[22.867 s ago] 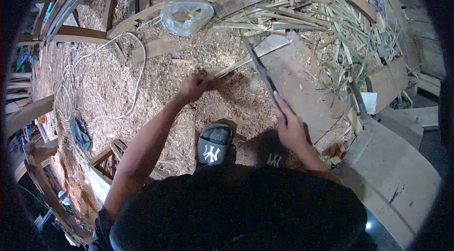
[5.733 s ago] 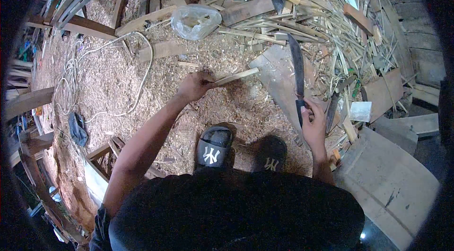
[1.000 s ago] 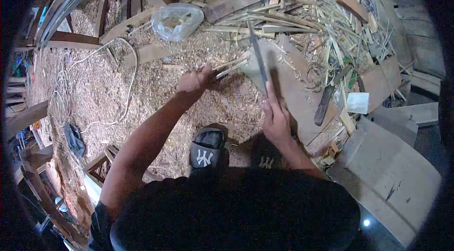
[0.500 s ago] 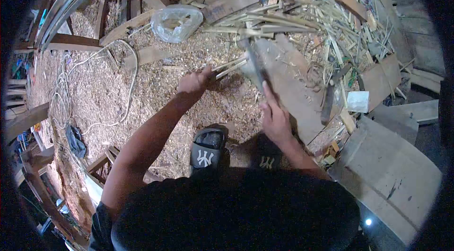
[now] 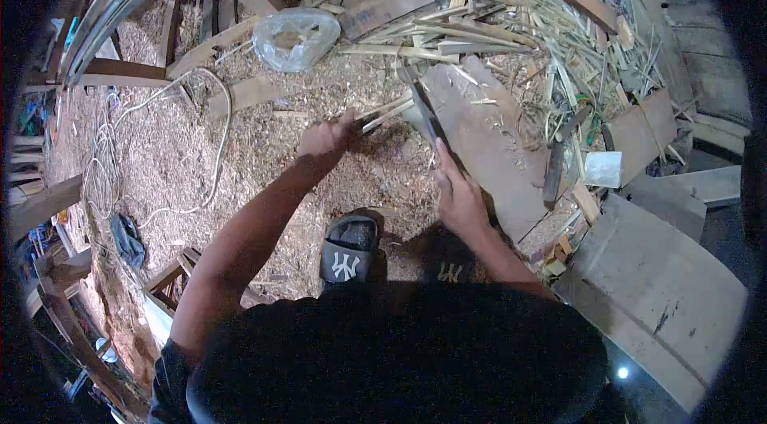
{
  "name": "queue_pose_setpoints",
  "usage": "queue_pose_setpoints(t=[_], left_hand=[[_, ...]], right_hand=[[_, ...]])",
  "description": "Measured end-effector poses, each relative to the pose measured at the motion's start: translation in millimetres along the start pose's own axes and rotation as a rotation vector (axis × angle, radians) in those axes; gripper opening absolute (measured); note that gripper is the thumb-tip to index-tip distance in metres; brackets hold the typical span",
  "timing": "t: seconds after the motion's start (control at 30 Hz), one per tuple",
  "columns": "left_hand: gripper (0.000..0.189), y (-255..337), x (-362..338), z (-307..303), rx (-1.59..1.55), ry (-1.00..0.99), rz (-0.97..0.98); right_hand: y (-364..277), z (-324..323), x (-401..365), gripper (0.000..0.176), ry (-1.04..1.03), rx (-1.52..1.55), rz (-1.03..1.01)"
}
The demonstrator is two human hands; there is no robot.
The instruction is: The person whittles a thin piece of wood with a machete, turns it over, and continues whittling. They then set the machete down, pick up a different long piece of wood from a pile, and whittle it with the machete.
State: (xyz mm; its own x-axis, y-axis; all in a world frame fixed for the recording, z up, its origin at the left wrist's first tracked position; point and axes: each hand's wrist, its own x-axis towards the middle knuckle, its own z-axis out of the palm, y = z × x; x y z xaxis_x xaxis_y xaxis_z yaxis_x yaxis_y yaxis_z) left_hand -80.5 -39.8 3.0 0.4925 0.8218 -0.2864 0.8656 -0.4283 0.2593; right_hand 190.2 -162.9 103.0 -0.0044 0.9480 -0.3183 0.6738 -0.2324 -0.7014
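Over on the left, near 10 o'clock, a pale rope [image 5: 229,114] curls on the floor [image 5: 172,144], which is covered in wood bits.

Next comes the left hand's grip [image 5: 326,141], closed around the near ends of some thin wood sticks [image 5: 388,115]. At least two poke out, just above the middle of the view. Their long way runs from the hand toward 2 o'clock. They look light, dry and stiff. They should not be slippery, but they could snap or give splinters. The near end seems a good place to hold, away from the sharp part.

Right by their far ends is a long dark knife [image 5: 423,112]. It looks hard and heavier than the sticks. Its long way runs up to a tip at 11 o'clock. The right hand's grip [image 5: 463,202] is wrapped around the handle end, the safest place to hold. The knife is a bit blurry, so I can't tell if it touches the sticks.

Past it, at 1 o'clock from that hand, a flat brown board [image 5: 499,144] lies on the floor.
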Motion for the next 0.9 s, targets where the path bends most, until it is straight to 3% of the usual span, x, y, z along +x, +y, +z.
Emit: queue_pose_setpoints(t=[0.03,0.1,0.2,0.23,0.4,0.47,0.57,0.7,0.8,0.9], left_hand=[[0.047,-8.2,2.0,11.5,-0.022,0.15,0.104],[0.047,-8.5,-4.1,17.0,-0.031,0.103,0.07],[0.042,-0.6,-1.8,5.3,-0.075,0.089,0.019],[0.04,-3.2,-0.7,7.3,-0.069,0.062,0.024],[0.036,-2.1,-4.6,5.0,-0.066,0.107,0.047],[0.035,5.7,-3.3,-6.4,-0.088,0.047,-0.028],[0.035,5.0,-0.9,-8.9,-0.041,-0.017,-0.046],[0.05,-2.6,1.1,8.0,-0.087,0.045,-0.048],[0.048,-8.9,-0.3,10.1,-0.029,-0.038,-0.039],[0.046,-0.3,-1.8,-2.7,-0.005,-0.035,-0.048]], right_hand=[[-6.2,-5.4,0.6,0.049,0.054,0.069,-0.044],[-5.1,0.1,-8.9,0.049,0.168,0.216,-0.151],[4.4,13.2,-2.4,0.049,0.151,-0.001,-0.149],[2.1,8.9,-2.3,0.048,0.028,0.013,-0.024],[-0.2,8.0,-10.0,0.05,0.15,0.177,-0.136],[5.4,9.0,-8.8,0.05,0.179,0.174,-0.157],[7.0,2.2,-1.6,0.051,0.028,0.107,-0.066],[2.3,4.6,-12.3,0.052,0.187,0.078,-0.196],[21.1,15.0,-6.8,0.052,0.038,-0.016,-0.081],[14.0,9.7,-8.9,0.053,0.06,0.042,-0.087]])
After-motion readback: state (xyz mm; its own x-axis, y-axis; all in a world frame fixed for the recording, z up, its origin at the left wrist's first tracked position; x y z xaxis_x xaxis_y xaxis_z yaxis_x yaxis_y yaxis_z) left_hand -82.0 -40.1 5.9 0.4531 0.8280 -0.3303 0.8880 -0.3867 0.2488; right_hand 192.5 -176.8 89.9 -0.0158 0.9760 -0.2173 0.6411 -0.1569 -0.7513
